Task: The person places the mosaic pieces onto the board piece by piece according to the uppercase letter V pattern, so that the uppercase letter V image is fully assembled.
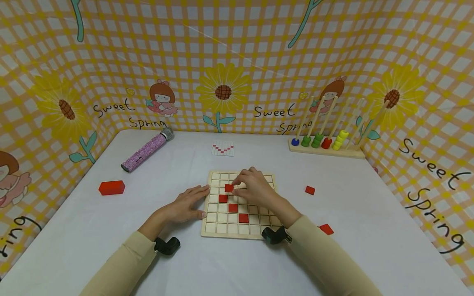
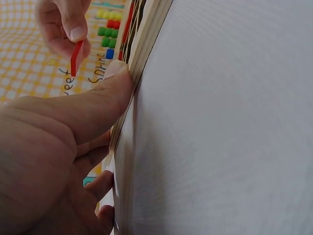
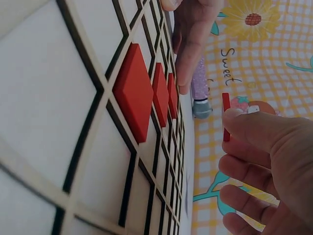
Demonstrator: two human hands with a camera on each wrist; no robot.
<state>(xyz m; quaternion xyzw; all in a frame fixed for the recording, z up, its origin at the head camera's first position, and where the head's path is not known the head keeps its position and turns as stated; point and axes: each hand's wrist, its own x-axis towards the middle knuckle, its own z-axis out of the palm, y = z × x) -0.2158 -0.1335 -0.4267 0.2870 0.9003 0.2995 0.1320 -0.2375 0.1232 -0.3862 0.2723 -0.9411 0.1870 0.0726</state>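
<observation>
A wooden grid board (image 1: 218,228) lies flat on the white table, with three red square tiles (image 1: 233,208) set in its cells in a bent line. Above the upper left part of the board, my right hand (image 1: 255,187) pinches another red tile (image 3: 226,117) between thumb and finger. The right wrist view shows that tile raised off the grid, its other fingers loosely bent. My left hand (image 1: 183,205) rests against the board's left side, thumb tip (image 2: 117,71) and fingertips touching the edge.
Two loose red tiles (image 1: 310,190) lie to the board's right. Behind it is a small pattern card (image 1: 222,149) with red squares. A glittery microphone (image 1: 144,153) and a red block (image 1: 112,188) lie at left; a bead abacus (image 1: 326,152) stands at back right before the checked cloth.
</observation>
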